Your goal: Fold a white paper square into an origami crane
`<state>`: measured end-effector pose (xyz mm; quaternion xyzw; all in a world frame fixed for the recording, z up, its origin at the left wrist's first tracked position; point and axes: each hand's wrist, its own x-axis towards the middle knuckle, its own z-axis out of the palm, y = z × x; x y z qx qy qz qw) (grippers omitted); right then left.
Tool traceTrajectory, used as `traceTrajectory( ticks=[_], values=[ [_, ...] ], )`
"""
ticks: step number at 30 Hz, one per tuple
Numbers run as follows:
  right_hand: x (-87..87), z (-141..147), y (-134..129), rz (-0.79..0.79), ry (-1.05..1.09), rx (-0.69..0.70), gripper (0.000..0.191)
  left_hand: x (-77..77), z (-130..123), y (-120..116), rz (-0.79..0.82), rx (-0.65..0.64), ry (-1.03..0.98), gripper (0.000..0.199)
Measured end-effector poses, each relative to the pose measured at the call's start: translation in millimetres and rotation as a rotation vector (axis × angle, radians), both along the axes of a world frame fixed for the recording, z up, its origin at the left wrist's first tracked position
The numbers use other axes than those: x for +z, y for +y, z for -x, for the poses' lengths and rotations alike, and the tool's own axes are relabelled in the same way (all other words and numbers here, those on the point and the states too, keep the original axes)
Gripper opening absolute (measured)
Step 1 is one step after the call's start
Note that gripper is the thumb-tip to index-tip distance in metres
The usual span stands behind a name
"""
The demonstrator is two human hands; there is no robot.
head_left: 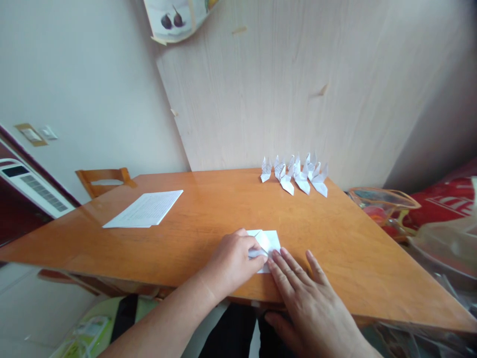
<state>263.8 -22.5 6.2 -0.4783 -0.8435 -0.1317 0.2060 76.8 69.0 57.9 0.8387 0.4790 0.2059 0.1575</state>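
A small folded white paper [272,240] lies on the wooden table near its front edge, with a flap partly raised on its left side. My left hand [238,253] pinches that flap between thumb and fingers. My right hand [303,288] is spread, its fingertips resting on the lower right part of the paper and its thumb below the table edge. The paper's left part is hidden under my left hand.
Several folded paper cranes [302,183] stand at the back right of the table [216,199]. A stack of printed sheets [145,209] lies at the left. Beyond the right edge are an orange-rimmed basket [383,196] and plastic bags. A wooden chair [104,175] is behind, left.
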Motion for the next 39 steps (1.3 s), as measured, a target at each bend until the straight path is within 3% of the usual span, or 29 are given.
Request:
traceTrajectory(
  ticks=[9, 16, 23, 32, 39],
  values=[
    [4.3, -1, 3, -0.092, -0.036, 0.025, 0.067, 1.0, 12, 9, 0.105, -0.074, -0.076, 0.017],
    [2.5, -4, 5, -0.131, -0.048, 0.050, 0.065, 9.8, 25, 18, 0.076, -0.186, 0.015, 0.019],
    [2.6, -5, 6, -0.187, -0.078, 0.043, 0.064, 8.6, 34, 24, 0.127, -0.252, -0.039, 0.023],
    [2.0, -9, 8, -0.221, -0.095, 0.037, 0.065, -1.8, 41, 31, 0.381, -0.249, -0.262, 0.041],
    [2.2, -8, 9, -0.205, -0.080, 0.044, 0.064, -3.0, 39, 30, 0.389, -0.245, -0.304, 0.042]
  ],
)
